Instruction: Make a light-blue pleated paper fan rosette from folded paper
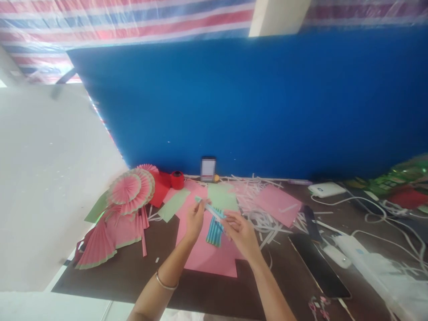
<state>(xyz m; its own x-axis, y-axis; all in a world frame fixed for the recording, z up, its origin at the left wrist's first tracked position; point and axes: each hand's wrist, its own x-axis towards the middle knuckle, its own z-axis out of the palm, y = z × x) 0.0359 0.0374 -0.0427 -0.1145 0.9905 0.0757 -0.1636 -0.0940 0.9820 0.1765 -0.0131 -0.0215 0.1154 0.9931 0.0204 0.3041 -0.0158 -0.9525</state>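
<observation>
A narrow pale strip (214, 211) stretches at a slant between my two hands. My left hand (195, 221) pinches its upper left end between thumb and fingers. At the lower right end, the fingers of my right hand (241, 232) are closed on it. Just below the strip is a pleated blue paper (214, 232) with even accordion folds. I cannot tell whether the strip is joined to it. Pink paper sheets (210, 263) lie under the pleated paper, and a light green sheet (222, 195) is behind my hands.
Pink and green paper fans (125, 189) are piled at the left, near a red tape roll (177, 180). A small screen device (208, 169) leans at the blue panel (234, 107). White paper scraps (267, 223), a phone (319, 265) and white cables (371, 203) occupy the right side.
</observation>
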